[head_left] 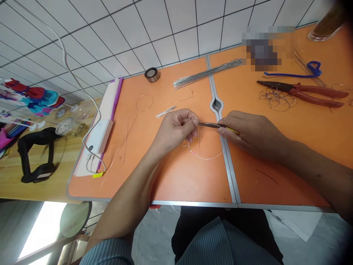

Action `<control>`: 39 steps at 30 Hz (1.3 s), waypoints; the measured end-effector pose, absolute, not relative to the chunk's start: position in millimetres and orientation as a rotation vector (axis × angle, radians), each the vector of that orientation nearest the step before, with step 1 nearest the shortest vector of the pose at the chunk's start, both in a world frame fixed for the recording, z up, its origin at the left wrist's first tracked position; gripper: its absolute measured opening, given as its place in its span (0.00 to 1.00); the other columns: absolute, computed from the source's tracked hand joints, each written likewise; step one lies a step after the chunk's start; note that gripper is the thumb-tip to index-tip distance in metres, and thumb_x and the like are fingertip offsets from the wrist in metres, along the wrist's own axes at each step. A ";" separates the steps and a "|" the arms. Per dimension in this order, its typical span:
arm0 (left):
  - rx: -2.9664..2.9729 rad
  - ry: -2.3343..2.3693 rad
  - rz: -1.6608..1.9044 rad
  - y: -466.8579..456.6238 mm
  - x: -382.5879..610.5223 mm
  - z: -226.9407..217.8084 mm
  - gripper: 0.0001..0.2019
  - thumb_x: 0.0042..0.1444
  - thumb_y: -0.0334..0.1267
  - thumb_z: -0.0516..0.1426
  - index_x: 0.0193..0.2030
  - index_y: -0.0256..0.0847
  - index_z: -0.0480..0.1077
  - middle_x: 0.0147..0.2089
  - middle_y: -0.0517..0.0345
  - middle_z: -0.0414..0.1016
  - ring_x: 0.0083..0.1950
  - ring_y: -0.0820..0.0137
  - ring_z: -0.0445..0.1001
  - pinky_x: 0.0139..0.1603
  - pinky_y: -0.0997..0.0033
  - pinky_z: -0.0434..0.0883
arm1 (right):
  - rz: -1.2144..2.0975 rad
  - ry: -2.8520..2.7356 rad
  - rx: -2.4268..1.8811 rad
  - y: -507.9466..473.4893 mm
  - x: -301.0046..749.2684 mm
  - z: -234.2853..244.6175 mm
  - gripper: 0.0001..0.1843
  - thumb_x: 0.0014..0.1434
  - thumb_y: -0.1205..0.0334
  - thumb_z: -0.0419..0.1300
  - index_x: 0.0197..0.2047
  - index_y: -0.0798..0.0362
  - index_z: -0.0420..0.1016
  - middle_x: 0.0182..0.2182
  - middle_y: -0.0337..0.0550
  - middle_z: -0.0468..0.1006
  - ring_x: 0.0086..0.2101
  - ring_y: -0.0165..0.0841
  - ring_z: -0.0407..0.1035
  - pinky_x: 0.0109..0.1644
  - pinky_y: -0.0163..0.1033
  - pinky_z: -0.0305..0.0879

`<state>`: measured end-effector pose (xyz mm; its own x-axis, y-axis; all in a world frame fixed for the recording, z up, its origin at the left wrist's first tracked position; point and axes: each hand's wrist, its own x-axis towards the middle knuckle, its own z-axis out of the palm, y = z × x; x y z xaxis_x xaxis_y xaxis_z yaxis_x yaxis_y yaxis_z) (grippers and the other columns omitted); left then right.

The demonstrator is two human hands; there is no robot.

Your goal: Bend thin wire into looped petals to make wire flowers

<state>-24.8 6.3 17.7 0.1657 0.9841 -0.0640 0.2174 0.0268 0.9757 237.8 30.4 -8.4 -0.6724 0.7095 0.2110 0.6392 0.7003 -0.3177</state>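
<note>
My left hand (180, 129) is closed, thumb and forefinger pinching a thin wire loop (207, 159) that hangs in a ring below the fingers. In my right hand (245, 130) are slim pliers (210, 125) with dark jaws and a bit of yellow handle showing. The jaw tips reach the wire right at my left fingertips; whether they grip it is too small to tell. Left of my hands lie a short bundle of cut wires (166, 111) and a separate wire ring (145, 103) on the orange table (193, 184).
A long bundle of wires (206, 73) lies at the back beside a tape roll (152, 74). Red-handled pliers (303, 92), tangled wire (275, 99) and a blue strip (292, 76) are on the right. A white box with a cable (100, 136) stands left.
</note>
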 end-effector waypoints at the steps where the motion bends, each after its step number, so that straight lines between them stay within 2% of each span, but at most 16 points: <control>1: 1.403 1.259 0.946 6.5 -24.8 18.5 0.07 0.65 0.34 0.65 0.34 0.39 0.76 0.25 0.59 0.79 0.21 0.74 0.75 0.25 0.76 0.74 | 0.359 -2.580 -1.043 32.1 238.8 -8.6 0.24 0.81 0.50 0.47 0.52 0.50 0.82 0.44 0.51 0.84 0.44 0.44 0.78 0.37 0.44 0.59; 5: 1.393 1.275 0.958 7.0 -24.7 21.3 0.08 0.64 0.33 0.64 0.32 0.39 0.75 0.24 0.60 0.78 0.21 0.75 0.74 0.25 0.76 0.72 | 0.458 -2.552 -1.012 36.7 241.8 -11.0 0.23 0.81 0.48 0.47 0.52 0.49 0.82 0.44 0.50 0.85 0.44 0.45 0.79 0.40 0.46 0.63; 14: 1.407 1.272 0.938 5.9 -23.3 20.6 0.08 0.64 0.31 0.64 0.32 0.39 0.76 0.24 0.60 0.77 0.21 0.75 0.73 0.25 0.76 0.73 | 0.421 -2.582 -1.074 33.1 239.1 -6.1 0.23 0.80 0.48 0.47 0.49 0.48 0.82 0.43 0.51 0.84 0.43 0.45 0.78 0.37 0.46 0.59; 20: 1.409 1.284 0.933 6.1 -23.5 21.3 0.08 0.64 0.33 0.64 0.33 0.40 0.75 0.24 0.60 0.77 0.22 0.75 0.73 0.25 0.76 0.73 | 0.391 -2.592 -1.074 33.0 240.6 -5.6 0.24 0.81 0.48 0.47 0.51 0.49 0.83 0.43 0.51 0.83 0.43 0.45 0.78 0.36 0.46 0.58; 39: 1.429 1.294 0.928 6.2 -23.6 23.1 0.07 0.64 0.33 0.64 0.33 0.40 0.75 0.24 0.59 0.77 0.22 0.75 0.73 0.25 0.76 0.72 | 0.368 -2.570 -1.031 32.3 240.3 -5.5 0.22 0.81 0.49 0.49 0.51 0.49 0.83 0.45 0.52 0.84 0.45 0.45 0.78 0.37 0.45 0.59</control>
